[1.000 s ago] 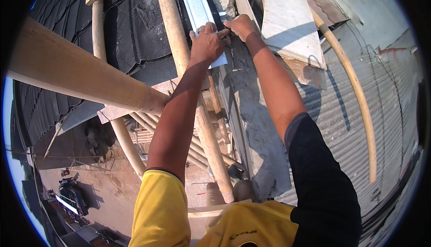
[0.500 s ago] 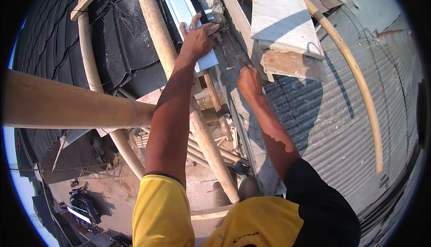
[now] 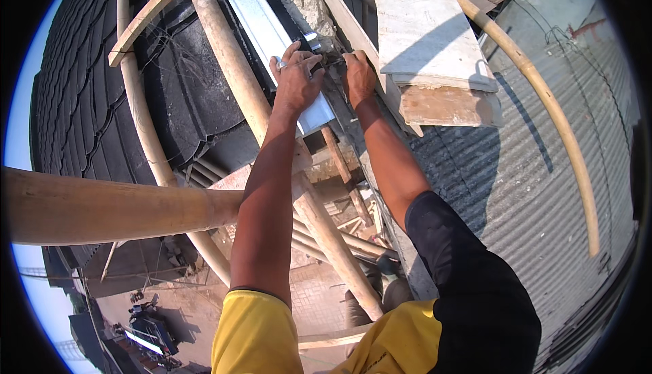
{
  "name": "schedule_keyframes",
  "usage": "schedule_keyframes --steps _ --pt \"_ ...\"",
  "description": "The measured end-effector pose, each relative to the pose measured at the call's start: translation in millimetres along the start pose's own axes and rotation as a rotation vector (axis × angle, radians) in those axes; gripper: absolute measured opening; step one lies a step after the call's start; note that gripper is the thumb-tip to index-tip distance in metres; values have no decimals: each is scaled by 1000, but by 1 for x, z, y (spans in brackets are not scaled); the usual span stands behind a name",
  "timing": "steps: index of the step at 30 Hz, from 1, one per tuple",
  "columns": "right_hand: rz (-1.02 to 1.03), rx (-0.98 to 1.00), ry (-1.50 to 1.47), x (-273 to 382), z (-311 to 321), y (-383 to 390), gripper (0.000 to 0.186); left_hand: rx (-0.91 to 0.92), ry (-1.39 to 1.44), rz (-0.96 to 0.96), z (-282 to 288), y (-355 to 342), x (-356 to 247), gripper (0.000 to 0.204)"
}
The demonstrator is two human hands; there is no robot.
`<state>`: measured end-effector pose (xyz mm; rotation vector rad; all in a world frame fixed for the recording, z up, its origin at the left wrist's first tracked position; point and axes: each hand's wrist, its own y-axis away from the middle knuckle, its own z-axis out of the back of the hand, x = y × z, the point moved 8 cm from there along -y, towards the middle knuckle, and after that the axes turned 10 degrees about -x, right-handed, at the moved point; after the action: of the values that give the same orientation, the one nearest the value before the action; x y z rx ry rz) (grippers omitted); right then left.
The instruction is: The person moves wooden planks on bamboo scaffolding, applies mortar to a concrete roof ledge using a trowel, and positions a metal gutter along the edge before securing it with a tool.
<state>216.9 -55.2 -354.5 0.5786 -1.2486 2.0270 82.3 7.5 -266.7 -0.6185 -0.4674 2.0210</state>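
High on pole scaffolding beside a dark tiled roof [image 3: 88, 102], with corrugated sheeting [image 3: 536, 190] to the right, the work was at the fixing stage. The left hand [image 3: 297, 78] lay spread and pressed on the lower end of a long metal channel [image 3: 261, 27], which ran up along a wooden pole [image 3: 231, 68]. The right hand [image 3: 358, 75] was curled just beside it at the channel's edge; whether it pinched anything could not be told. Judging by this, the next move called for steady holding while the end was secured.
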Motion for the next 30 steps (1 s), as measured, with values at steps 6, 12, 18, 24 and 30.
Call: schedule_keyframes --steps 6,12,18,24,30 --pt "228 -97 266 7 -3 13 10 -56 73 4 6 2 1 41" --pt "89 -46 284 3 4 6 16 -20 49 20 3 3 2 39" --pt "-273 -12 -102 -28 -14 3 21 -20 16 11 3 2 -1 37" --pt "-329 163 -410 -45 -32 10 27 -11 22 13 1 1 0 35" --pt "-237 176 49 -24 -9 19 26 -85 89 18 8 3 0 33"
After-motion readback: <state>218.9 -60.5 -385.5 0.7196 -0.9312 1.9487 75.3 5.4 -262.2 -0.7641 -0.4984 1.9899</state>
